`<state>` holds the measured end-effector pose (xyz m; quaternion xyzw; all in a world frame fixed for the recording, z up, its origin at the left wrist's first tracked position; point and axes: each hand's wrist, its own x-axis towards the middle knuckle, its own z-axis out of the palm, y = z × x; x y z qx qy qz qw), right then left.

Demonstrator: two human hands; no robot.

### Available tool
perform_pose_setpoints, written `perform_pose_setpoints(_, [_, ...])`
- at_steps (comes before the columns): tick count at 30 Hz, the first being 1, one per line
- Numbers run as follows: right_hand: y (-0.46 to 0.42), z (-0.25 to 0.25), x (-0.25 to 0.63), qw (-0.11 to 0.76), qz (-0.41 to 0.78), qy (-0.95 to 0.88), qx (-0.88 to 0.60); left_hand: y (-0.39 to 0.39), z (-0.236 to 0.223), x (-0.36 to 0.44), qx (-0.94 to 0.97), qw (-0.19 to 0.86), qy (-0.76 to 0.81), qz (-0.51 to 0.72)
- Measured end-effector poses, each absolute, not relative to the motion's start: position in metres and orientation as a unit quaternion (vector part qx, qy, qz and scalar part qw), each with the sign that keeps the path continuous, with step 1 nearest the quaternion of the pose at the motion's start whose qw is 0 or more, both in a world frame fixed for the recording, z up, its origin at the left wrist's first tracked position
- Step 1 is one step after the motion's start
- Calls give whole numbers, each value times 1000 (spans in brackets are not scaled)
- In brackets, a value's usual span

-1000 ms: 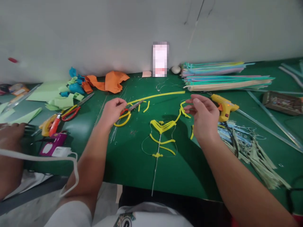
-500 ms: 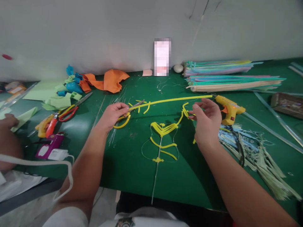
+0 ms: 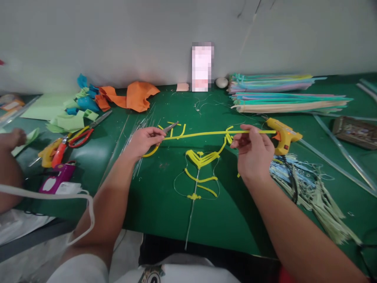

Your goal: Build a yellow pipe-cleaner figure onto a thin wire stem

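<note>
A long yellow pipe cleaner [image 3: 200, 135] stretches level above the table between my hands. My left hand [image 3: 144, 143] pinches its left end. My right hand [image 3: 255, 151] has its fingers closed around it nearer the right end, which sticks out past the knuckles. Scissors [image 3: 171, 127] with a yellow handle lie beneath my left hand, partly hidden by it. Below the strand, a wire figure [image 3: 198, 177] with bent yellow pipe-cleaner pieces and a long stem lies on the green table [image 3: 159, 208]. Short yellow pieces [image 3: 178, 129] lie behind the strand.
A yellow glue gun [image 3: 284, 135] lies right of my right hand, near bundled pipe cleaners [image 3: 291, 102] and pale tassels [image 3: 318, 208]. Left are red-handled scissors [image 3: 82, 137], orange paper [image 3: 141, 96] and thin wires [image 3: 137, 169]. Another person's hand [image 3: 14, 139] is at far left. A phone [image 3: 202, 67] leans on the wall.
My right hand has moved from open fingers below the pipe cleaner to a closed grip on it. The strand has come down slightly and runs straighter.
</note>
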<state>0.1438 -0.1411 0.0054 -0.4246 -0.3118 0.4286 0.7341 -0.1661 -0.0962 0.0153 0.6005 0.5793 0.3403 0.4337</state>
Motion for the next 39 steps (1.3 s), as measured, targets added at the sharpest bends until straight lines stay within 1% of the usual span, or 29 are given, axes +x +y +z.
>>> perform_pose_setpoints(3, [-139,0,147,730,435,-293,-439,-97,16,-162,571,482,547,377])
perform_pose_setpoints(8, [-132,-11,156,730,468,-239,-437,-99,16,-151,451,612,458,461])
perform_pose_setpoints(10, [-131,-12,158,729,481,-219,-435,-99,16,-148,419,636,437,478])
perform_pose_setpoints(13, [-133,-9,159,711,501,-249,-426,-98,19,-146,385,617,422,541])
perform_pose_setpoints(16, [-135,-8,160,690,536,-257,-413,-99,22,-143,367,560,439,599])
perform_pose_setpoints(19, [-137,-9,159,664,571,-236,-421,-106,17,-131,405,536,475,568])
perform_pose_setpoints(24, [-147,-5,146,618,632,-191,-426,-131,2,-101,551,571,374,481])
perform_pose_setpoints(26, [-153,-2,138,580,660,-241,-414,-141,4,-93,577,565,368,461])
perform_pose_setpoints(27, [-156,0,134,545,678,-274,-411,-146,6,-90,582,565,365,457])
perform_pose_setpoints(29, [-161,3,127,500,697,-320,-403,-152,10,-87,582,554,361,473])
perform_pose_setpoints(31, [-165,5,123,469,710,-350,-391,-155,14,-87,596,511,365,500])
perform_pose_setpoints(33, [-168,5,123,461,716,-378,-362,-156,16,-87,663,411,371,504])
perform_pose_setpoints(35, [-171,6,124,464,712,-417,-321,-155,16,-89,771,264,357,456])
perform_pose_setpoints(37, [-173,9,126,458,696,-472,-288,-154,16,-91,855,128,330,378])
perform_pose_setpoints(39, [-175,14,128,438,674,-530,-270,-153,16,-94,893,53,312,322])
